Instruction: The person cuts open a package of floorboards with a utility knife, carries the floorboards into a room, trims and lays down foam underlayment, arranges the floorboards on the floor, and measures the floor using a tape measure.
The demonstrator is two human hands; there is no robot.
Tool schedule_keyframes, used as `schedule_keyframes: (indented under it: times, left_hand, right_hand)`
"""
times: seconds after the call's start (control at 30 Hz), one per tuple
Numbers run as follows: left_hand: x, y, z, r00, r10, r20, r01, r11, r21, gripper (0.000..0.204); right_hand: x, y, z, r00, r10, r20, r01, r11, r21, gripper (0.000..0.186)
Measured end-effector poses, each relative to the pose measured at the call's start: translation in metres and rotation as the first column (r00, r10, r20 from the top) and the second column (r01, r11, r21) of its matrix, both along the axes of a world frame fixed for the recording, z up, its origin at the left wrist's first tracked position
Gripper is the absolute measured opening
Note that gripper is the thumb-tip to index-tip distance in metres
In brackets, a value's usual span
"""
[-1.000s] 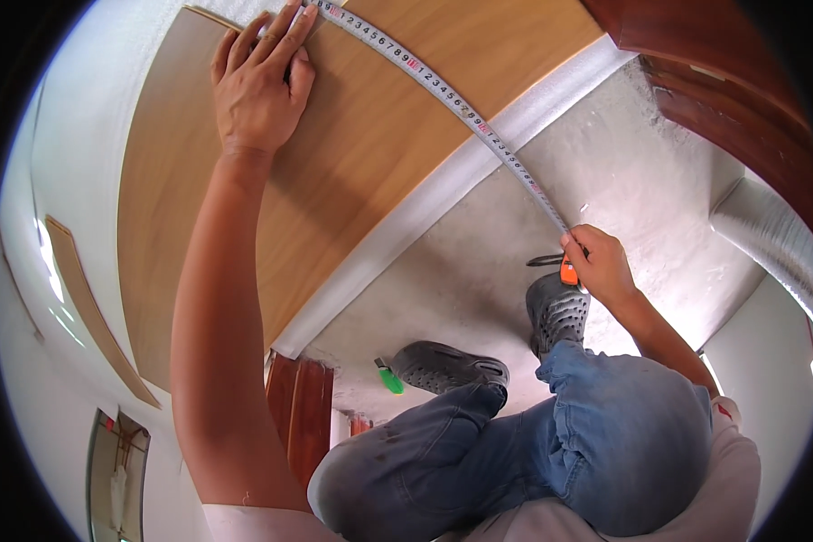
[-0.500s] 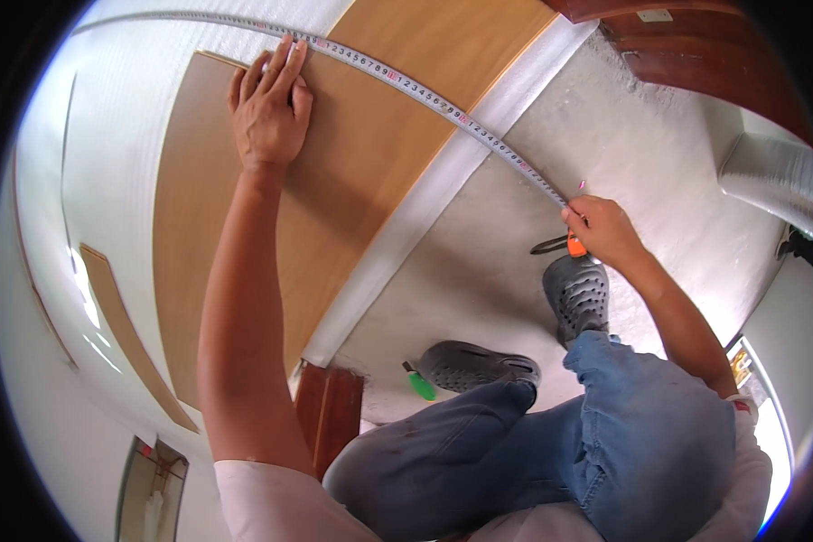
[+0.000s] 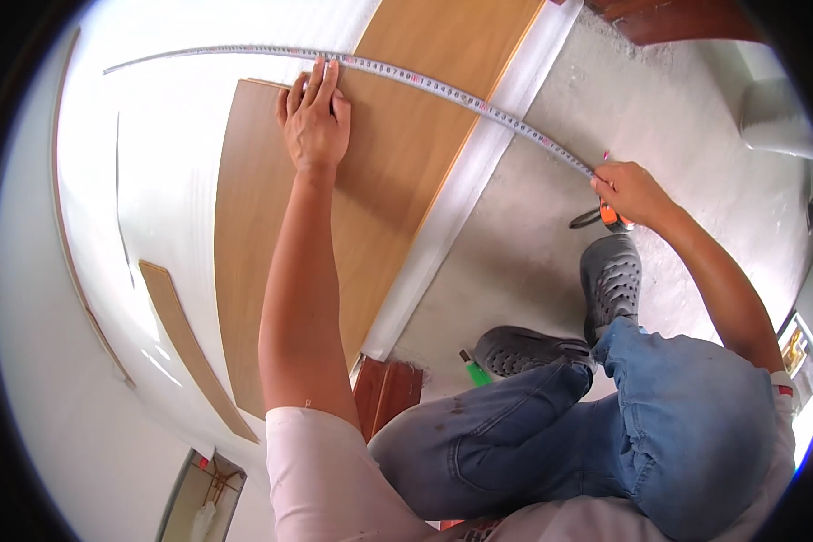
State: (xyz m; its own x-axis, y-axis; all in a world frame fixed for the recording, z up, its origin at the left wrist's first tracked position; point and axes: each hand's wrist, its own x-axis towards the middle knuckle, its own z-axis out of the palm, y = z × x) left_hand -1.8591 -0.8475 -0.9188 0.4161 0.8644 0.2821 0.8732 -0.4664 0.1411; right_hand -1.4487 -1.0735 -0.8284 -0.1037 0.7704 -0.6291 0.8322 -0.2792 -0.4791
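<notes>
A tape measure's long blade (image 3: 452,93) runs in an arc across light brown floor planks (image 3: 406,172) and out over bare grey concrete. My left hand (image 3: 317,134) lies with fingers stretched out, fingertips at the blade's lower edge and palm over the plank near its end. At the right my right hand (image 3: 640,193) is closed on the tape measure, thumb and fingers pinching the blade. Its orange case (image 3: 612,219) shows partly below that hand, with a dark strap loop beside it. The blade's far left end rests over white underlay (image 3: 181,117).
A narrow plank strip (image 3: 190,343) lies on the underlay at left. A green-handled tool (image 3: 475,370) is on the concrete beside my grey clogs (image 3: 611,275). Reddish-brown wood (image 3: 384,393) stands near my left upper arm. A silvery roll (image 3: 777,117) sits at the right.
The view has shifted, so hands, tape and planks appear farther right. The blade's left end now shows clearly. Both hands keep about the same places on the tape and plank.
</notes>
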Motion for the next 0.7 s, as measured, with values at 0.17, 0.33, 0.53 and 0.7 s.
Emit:
schedule_keyframes:
  times: [0.17,0.33,0.53,0.7]
  left_hand:
    - [-0.007,0.004,-0.003,0.999,-0.016,0.038,0.016,1.0,0.019,0.045]
    - [-0.003,-0.003,-0.004,1.0,0.011,0.009,-0.011,1.0,-0.015,0.043]
    - [-0.007,-0.002,0.001,1.0,-0.002,-0.014,0.001,1.0,-0.02,0.044]
    - [-0.005,-0.002,0.0,1.0,0.0,-0.027,-0.001,1.0,-0.018,0.044]
  right_hand:
    - [-0.003,0.0,-0.01,1.0,-0.01,0.02,0.009,1.0,0.012,0.028]
    - [-0.004,-0.005,-0.004,0.999,0.02,0.045,-0.024,0.996,0.088,0.028]
    - [-0.007,-0.002,-0.002,0.998,0.04,0.044,-0.043,0.997,0.068,0.025]
    - [-0.007,-0.002,-0.001,0.996,0.051,0.072,-0.054,0.998,0.038,0.025]
